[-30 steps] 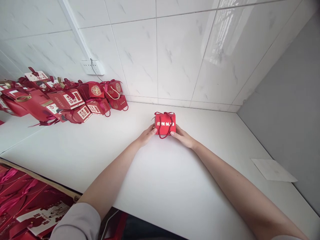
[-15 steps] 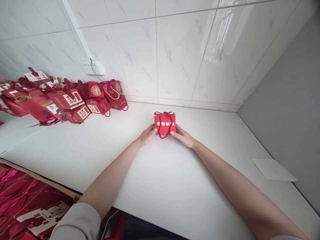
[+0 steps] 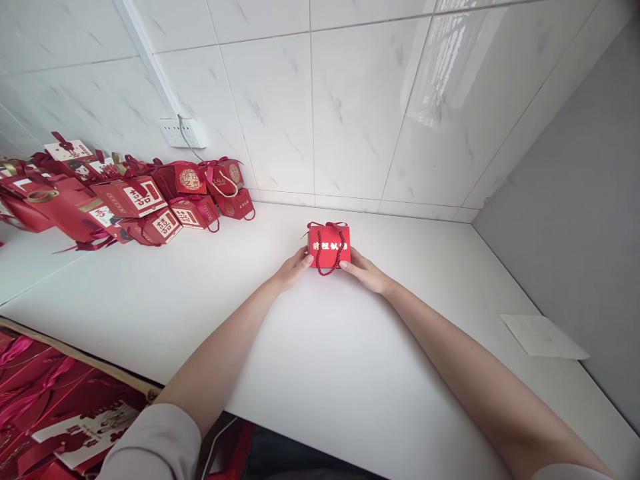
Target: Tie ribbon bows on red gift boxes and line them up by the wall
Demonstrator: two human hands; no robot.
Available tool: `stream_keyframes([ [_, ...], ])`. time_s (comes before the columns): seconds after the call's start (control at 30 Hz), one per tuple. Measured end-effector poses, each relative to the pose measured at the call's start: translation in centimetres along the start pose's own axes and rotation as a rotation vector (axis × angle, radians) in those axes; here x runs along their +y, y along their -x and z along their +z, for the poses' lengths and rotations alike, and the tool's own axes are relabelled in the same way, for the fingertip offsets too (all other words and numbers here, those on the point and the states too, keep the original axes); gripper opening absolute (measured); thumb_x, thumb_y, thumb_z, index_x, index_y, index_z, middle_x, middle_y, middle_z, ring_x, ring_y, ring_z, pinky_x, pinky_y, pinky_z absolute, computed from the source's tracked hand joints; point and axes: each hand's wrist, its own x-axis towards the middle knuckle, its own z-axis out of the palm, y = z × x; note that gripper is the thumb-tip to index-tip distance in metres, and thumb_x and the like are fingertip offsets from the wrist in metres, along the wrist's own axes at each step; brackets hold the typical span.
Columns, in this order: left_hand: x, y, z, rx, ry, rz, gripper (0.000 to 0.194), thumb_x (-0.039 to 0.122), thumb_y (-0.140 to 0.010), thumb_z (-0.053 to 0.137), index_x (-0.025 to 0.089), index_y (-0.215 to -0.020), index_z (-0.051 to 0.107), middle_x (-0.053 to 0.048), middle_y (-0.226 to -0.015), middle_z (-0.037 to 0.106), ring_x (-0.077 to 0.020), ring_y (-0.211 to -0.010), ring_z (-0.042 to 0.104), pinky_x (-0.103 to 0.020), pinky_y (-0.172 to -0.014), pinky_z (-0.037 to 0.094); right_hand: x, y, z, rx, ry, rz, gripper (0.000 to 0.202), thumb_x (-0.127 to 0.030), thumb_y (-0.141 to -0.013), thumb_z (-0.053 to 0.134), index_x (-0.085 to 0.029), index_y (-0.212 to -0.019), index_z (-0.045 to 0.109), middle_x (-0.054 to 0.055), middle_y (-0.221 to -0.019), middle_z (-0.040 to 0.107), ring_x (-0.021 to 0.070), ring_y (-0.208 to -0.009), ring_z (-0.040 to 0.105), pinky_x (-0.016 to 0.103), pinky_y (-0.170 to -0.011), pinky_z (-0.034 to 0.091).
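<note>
A small red gift box (image 3: pixel 331 257) with pale lettering, a dark red rope handle hanging down its front and a ribbon bow on top is upright at the middle of the white table (image 3: pixel 320 347). My left hand (image 3: pixel 294 269) grips its left side, thumb on the front edge. On the right side my right hand (image 3: pixel 366 272) holds it in the same way, thumb near the lower front corner. The other fingers of both hands are hidden behind the box. Whether its base rests on the tabletop I cannot tell.
A pile of red gift boxes (image 3: pixel 155 227) and bags stands at the back left, below a wall socket (image 3: pixel 183 133). More red bags (image 3: pixel 45 400) fill a container at the lower left. A white sheet (image 3: pixel 544 337) lies by the grey right wall (image 3: pixel 575 187).
The view has shifted very slightly. Both hands keep the same grip on the red gift box, and nothing else visibly moves.
</note>
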Motion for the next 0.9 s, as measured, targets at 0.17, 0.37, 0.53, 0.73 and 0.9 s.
stream_keyframes([
  [0.17,-0.01,0.01,0.01,-0.008,0.002,0.0,0.077,0.071,-0.087,0.038,0.019,-0.144,0.04,-0.012,-0.147,0.048,-0.0305,-0.135,0.044,-0.043,-0.113,0.032,-0.16,0.08,0.02,0.004,0.011,0.009,0.069,-0.061,-0.087,0.058,-0.028,-0.144,0.039,0.007,-0.145,0.05,0.0285,-0.133,0.047,0.05,-0.114,0.036],
  [0.37,0.19,0.07,0.01,-0.005,-0.01,0.0,0.074,0.07,-0.088,0.038,0.022,-0.144,0.04,-0.01,-0.146,0.049,-0.0298,-0.135,0.044,-0.043,-0.113,0.032,-0.38,0.17,0.04,0.003,0.022,0.007,0.067,-0.061,-0.087,0.058,-0.027,-0.143,0.04,0.007,-0.145,0.05,0.0285,-0.133,0.047,0.05,-0.113,0.036],
  [0.53,0.15,0.08,-0.04,-0.013,-0.015,0.006,0.075,0.07,-0.088,0.038,0.022,-0.146,0.039,-0.009,-0.147,0.049,-0.0303,-0.135,0.044,-0.043,-0.112,0.032,-0.29,0.15,0.01,0.01,0.033,0.013,0.069,-0.061,-0.087,0.058,-0.027,-0.144,0.039,0.007,-0.145,0.05,0.0293,-0.133,0.047,0.051,-0.113,0.035],
  [0.73,0.18,0.11,-0.05,-0.009,-0.028,0.008,0.075,0.069,-0.089,0.037,0.02,-0.146,0.038,-0.011,-0.147,0.048,-0.0305,-0.136,0.043,-0.044,-0.113,0.032,-0.28,0.17,0.02,0.013,0.034,0.018,0.069,-0.061,-0.087,0.058,-0.027,-0.144,0.039,0.007,-0.146,0.049,0.0292,-0.133,0.047,0.051,-0.113,0.035],
  [0.9,0.14,0.08,-0.03,-0.015,-0.019,0.003,0.075,0.07,-0.088,0.037,0.021,-0.145,0.038,-0.01,-0.147,0.048,-0.0299,-0.136,0.044,-0.043,-0.113,0.033,-0.3,0.17,-0.01,0.015,0.038,0.026,0.068,-0.061,-0.087,0.058,-0.028,-0.144,0.04,0.007,-0.146,0.049,0.0288,-0.134,0.046,0.05,-0.114,0.034],
])
